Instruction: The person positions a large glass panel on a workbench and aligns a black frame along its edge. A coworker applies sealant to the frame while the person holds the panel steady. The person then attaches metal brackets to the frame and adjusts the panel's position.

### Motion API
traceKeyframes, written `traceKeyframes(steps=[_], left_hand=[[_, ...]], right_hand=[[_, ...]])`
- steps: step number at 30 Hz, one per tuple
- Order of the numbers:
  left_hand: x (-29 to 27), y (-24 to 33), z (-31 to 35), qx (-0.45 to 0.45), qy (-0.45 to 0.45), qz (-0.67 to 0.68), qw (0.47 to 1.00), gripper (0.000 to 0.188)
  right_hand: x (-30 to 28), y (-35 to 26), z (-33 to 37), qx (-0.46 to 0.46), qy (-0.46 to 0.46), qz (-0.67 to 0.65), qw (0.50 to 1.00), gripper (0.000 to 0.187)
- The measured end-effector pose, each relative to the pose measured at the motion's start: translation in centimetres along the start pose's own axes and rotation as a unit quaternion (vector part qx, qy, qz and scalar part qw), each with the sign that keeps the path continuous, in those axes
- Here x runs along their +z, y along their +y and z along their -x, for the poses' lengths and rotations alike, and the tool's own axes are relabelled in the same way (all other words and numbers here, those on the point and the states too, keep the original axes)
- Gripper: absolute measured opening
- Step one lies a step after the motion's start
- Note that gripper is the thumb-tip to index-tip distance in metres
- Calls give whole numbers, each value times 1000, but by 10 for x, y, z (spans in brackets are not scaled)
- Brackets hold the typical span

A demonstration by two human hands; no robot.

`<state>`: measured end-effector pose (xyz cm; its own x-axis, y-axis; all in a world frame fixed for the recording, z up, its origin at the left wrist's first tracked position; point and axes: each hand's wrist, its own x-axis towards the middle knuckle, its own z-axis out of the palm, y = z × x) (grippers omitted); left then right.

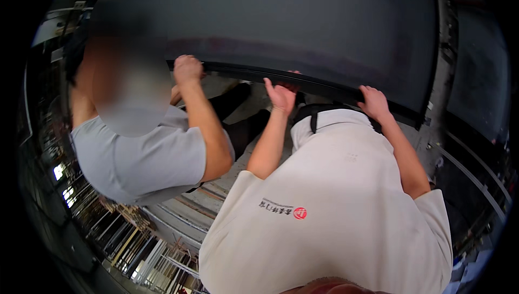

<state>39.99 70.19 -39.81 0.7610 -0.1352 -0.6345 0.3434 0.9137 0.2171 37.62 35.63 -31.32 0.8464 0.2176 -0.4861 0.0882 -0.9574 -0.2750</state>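
Note:
A large dark framed glass panel [303,18] fills the far part of the head view, its black near edge running in front of my body. My left hand [282,97] is under that edge, palm up, its thumb standing free and its fingers partly hidden by the frame. Farther right, my right hand [374,102] grips the same edge from above, fingers bent over it. At the left, a co-worker's hand [188,69] is closed on the panel's near edge; their other hand is mostly hidden behind the arm.
A co-worker in a grey shirt [140,164] stands close on my left. Racks of long bars [135,250] lie at the lower left. Another dark panel [478,77] stands at the far right, with metal rails [473,156] below it. Slatted boards [186,213] show between us.

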Motion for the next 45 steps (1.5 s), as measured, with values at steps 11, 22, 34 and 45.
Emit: traceKeyframes(steps=[11,22,34,45], left_hand=[[1,4,-7,22,-14,-292,956,65],[11,10,-11,-28,2,-313,949,59],[10,13,-8,-19,41,-383,923,55],[17,13,-15,-28,55,-379,923,60]], right_hand=[[3,8,0,15,-31,-24,999,49],[-7,10,-1,10,-42,-39,998,44],[8,27,-7,-29,-25,0,999,39],[-28,16,0,-29,-49,-21,998,38]])
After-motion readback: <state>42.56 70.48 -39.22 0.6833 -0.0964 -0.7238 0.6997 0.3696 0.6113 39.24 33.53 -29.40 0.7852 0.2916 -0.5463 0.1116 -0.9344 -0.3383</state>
